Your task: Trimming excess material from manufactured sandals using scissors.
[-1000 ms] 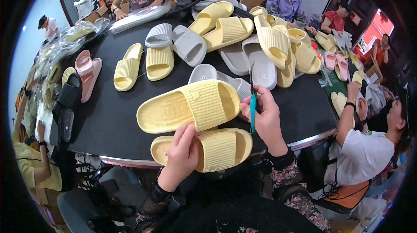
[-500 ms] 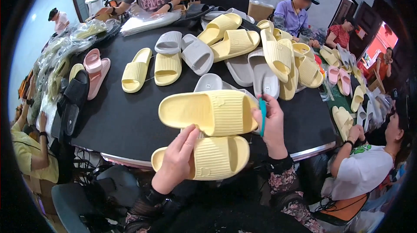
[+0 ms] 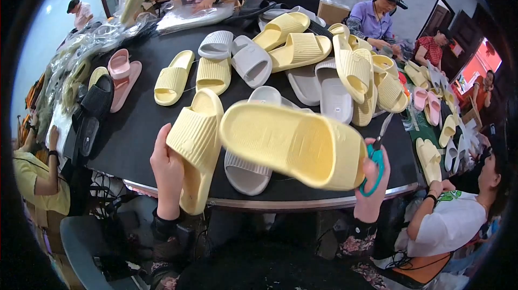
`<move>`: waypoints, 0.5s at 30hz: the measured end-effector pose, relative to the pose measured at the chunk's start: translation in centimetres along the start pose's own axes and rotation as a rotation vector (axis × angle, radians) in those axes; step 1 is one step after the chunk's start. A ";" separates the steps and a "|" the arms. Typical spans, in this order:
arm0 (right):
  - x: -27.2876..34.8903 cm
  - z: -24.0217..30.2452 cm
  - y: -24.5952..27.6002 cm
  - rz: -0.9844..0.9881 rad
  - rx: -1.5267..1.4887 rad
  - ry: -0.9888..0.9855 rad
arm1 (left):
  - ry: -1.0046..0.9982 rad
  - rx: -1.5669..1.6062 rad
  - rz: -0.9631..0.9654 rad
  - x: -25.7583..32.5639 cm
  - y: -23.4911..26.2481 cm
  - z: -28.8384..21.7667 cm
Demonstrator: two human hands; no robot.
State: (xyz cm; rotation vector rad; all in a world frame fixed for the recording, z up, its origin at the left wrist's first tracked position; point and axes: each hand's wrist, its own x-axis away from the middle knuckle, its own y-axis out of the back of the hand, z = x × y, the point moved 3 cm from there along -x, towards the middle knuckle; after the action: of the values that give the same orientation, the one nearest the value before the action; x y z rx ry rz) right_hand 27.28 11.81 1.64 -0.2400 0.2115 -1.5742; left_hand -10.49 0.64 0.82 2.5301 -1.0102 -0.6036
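A black-topped table [image 3: 135,139] spans the frame, bare left of centre, its metal-trimmed front edge curving across the lower middle. Of two yellow slides in hand, the broader-looking slide [image 3: 294,144], at centre, is smooth and pale, probably sole outward, though blurred; the right hand [image 3: 376,182] pinches its right end. Left of it, the left hand [image 3: 168,174] clasps the ribbed-strap slide [image 3: 202,144], tilted. One pair of teal-handled scissors [image 3: 372,171] sits in the right hand.
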 end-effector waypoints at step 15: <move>1.6 0.0 -1.3 -0.045 0.191 -0.026 | 0.616 0.922 0.278 3.4 -5.1 -0.1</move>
State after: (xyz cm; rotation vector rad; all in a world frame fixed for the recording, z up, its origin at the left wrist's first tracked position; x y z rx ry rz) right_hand 25.99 10.24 2.07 -0.1172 0.0349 -1.6235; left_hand -5.40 1.69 -2.35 2.8500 -1.5543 0.8786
